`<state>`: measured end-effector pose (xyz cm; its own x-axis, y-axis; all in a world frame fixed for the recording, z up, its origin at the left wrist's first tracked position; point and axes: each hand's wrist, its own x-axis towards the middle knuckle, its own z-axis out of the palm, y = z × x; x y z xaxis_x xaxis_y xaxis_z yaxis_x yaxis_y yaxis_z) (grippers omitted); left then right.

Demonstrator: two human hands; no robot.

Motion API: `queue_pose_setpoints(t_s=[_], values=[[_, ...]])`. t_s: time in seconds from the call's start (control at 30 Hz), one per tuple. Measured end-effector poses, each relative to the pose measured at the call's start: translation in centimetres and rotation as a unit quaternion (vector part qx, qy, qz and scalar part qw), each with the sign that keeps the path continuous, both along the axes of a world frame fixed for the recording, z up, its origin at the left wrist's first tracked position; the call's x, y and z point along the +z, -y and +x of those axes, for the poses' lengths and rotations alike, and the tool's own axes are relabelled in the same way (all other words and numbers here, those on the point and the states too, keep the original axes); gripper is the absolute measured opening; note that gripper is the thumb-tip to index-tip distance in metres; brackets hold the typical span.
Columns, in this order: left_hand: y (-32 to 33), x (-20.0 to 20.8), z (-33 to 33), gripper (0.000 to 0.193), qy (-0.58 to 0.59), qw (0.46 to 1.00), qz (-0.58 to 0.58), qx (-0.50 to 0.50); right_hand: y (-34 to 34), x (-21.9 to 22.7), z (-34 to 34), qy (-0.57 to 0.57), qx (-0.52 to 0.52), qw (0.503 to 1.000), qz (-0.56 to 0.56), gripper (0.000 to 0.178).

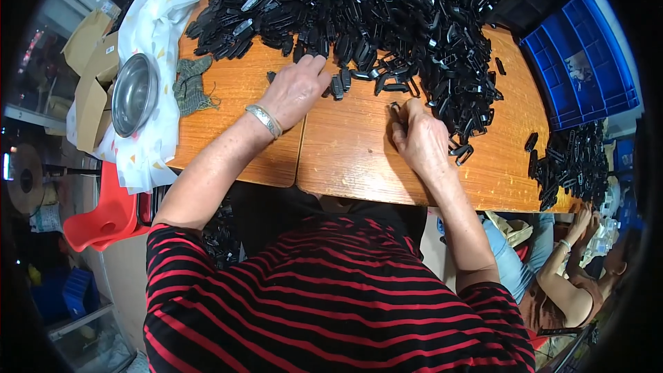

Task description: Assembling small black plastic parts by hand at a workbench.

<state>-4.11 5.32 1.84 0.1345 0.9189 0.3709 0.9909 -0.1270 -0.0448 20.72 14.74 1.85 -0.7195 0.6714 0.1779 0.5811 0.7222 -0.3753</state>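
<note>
My left hand (298, 88), with a bracelet at the wrist, is palm down at the near edge of a heap of small black plastic pieces (373, 10). Its fingers curl downward and their tips are hidden, so what they grip does not show. Right beside it lie a few loose black pieces (338, 85). My right hand (423, 139) rests low over the table, closed, with a small black plastic piece (395, 106) at its thumb and fingertips. Elongated black pieces (396, 87) lie just beyond that hand.
The wooden table (352, 159) has a seam. At left are a metal bowl (135, 95), a patterned plastic sheet (148, 159), a grey-green cloth (191, 84) and a red chair (103, 217). A blue crate (580, 62) and a second pile (570, 162) stand at right, near another person (563, 283).
</note>
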Motion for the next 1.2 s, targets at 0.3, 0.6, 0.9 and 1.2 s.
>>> queue_pose_setpoints(t_s=[0.3,0.6,0.9,1.2], values=[[3.5,-1.9,3.0,0.027,0.768,0.640,-0.011,-0.017,3.7,0.0,-2.6,-0.211,0.038,0.958,-0.191,0.025],[5.3,-0.8,4.9,0.025,0.802,0.594,0.014,-0.053,4.9,-0.1,-4.8,-0.324,0.072,0.912,-0.242,0.022],[6.0,-0.9,5.1,0.025,0.798,0.600,0.018,-0.053,5.6,0.8,-4.7,-0.286,0.077,0.935,-0.195,0.017],[7.1,-2.4,7.5,0.024,0.751,0.657,0.061,0.030,7.3,0.4,-5.0,-0.266,0.113,0.957,-0.017,0.023]])
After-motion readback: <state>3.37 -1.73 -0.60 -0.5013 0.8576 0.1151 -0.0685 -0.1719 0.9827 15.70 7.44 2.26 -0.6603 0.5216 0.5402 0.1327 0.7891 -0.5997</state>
